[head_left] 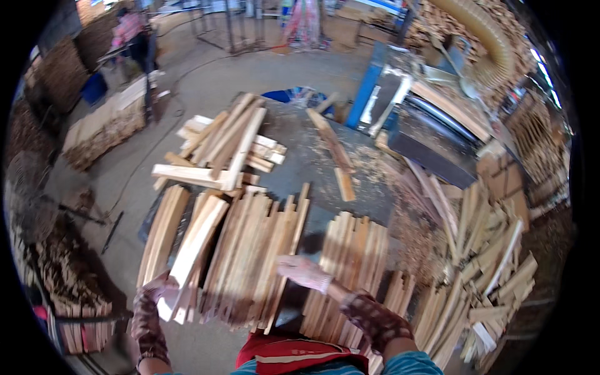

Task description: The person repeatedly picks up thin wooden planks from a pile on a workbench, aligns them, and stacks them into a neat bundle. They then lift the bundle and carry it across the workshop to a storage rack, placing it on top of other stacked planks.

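Rows of pale wooden slats lie on a dark worktable (306, 240) in front of me. My left hand (161, 287), in a light glove, is closed at the near end of a bright bundle of slats (199, 240), tilted beside the other rows. My right hand (305, 273), also gloved, reaches left across the right edge of the middle row of slats (250, 250). Its fingers look stretched out over the outermost slat, though they are slightly blurred. Below the right wrist and forearm lies another row of slats (350, 250).
Crossed loose slats (231, 137) are heaped at the table's far left. A machine with a blue side (365, 87) stands at the far right, near sawdust (415, 250). Offcuts (494, 281) pile up at right. A person (128, 31) is in the left background.
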